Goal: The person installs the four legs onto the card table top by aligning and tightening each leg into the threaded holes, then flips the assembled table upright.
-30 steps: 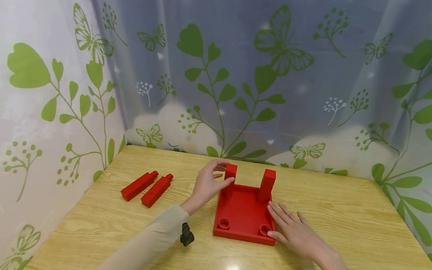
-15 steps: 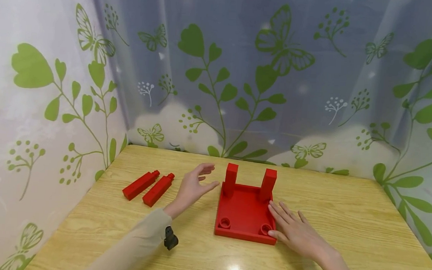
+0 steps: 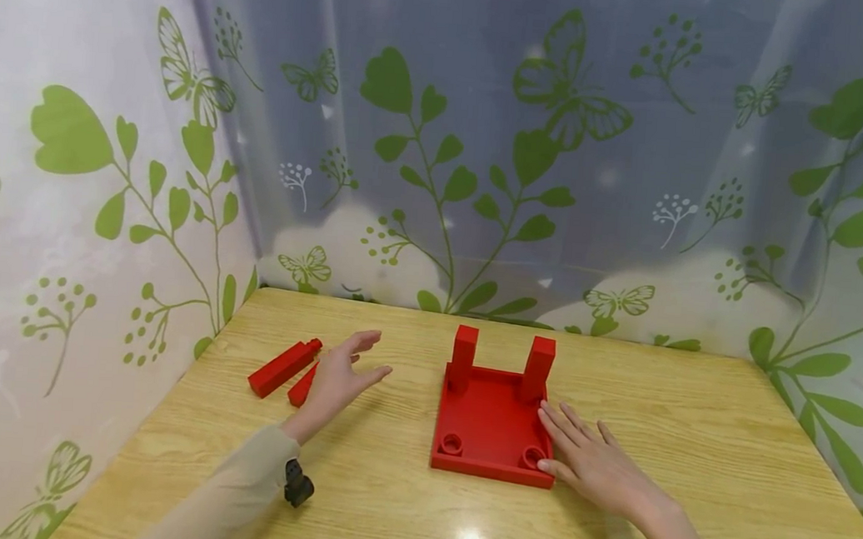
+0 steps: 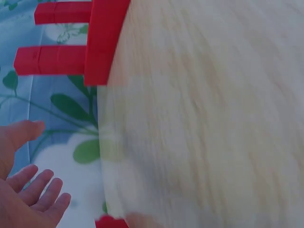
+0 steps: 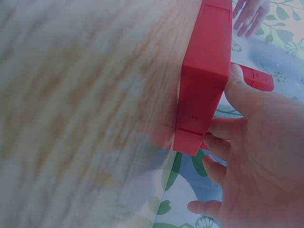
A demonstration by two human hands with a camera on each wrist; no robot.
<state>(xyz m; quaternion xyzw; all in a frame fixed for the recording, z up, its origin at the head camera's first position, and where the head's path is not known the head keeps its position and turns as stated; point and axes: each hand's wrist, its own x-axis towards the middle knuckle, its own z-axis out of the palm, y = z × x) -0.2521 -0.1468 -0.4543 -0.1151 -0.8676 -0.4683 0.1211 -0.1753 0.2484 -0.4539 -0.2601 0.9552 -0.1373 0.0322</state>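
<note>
A square red tray-like base (image 3: 492,420) with a low rim sits on the table. Two red square posts (image 3: 463,359) stand upright in its far corners, and round sockets (image 3: 452,445) show in its near corners. My right hand (image 3: 598,469) rests along the base's right side, fingers extended, the thumb at the near right corner; the right wrist view shows its fingers against the red side wall (image 5: 202,104). My left hand (image 3: 333,384) holds nothing, fingers spread, and partly covers one loose red post (image 3: 301,389). Beside that lies another loose post (image 3: 283,368) with a knobbed end.
The wooden table (image 3: 385,500) ends at a patterned curtain (image 3: 438,178) behind and a similar cloth (image 3: 80,237) on the left. A black wrist device (image 3: 298,484) is on the left sleeve.
My left hand has let go of the far left upright post and moved left to the loose posts. My right hand has stayed at the base.
</note>
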